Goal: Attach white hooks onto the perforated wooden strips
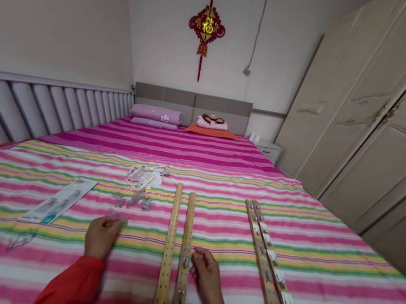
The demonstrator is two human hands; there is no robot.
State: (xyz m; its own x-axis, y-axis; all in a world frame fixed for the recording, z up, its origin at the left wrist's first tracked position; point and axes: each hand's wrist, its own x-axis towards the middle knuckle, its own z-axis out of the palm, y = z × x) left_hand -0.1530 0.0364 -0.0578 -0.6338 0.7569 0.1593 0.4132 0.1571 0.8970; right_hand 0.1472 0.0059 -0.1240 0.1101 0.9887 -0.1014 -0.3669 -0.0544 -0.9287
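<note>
My left hand (102, 236) is closed at a small clear plastic packet (119, 217), its fingers pinched on the near edge. Just beyond it lie several more clear packets (138, 201) with small metal parts inside. My right hand (207, 272) is beside a narrow wooden strip (188, 230), fingers loosely bent and apart, the tips close to its right edge. That strip carries metal hook-like pieces (184, 262) on its nearer half. Left of it, parallel, lies a second wooden strip (170, 237) with rows of small holes.
Two more wooden strips (262, 252), fitted with metal pieces and white discs, lie to the right. A printed card (60, 200) and crumpled clear plastic (22, 238) lie at left. Farther back is a pile of packaging (145, 177). Everything rests on a striped bedsheet (126, 281).
</note>
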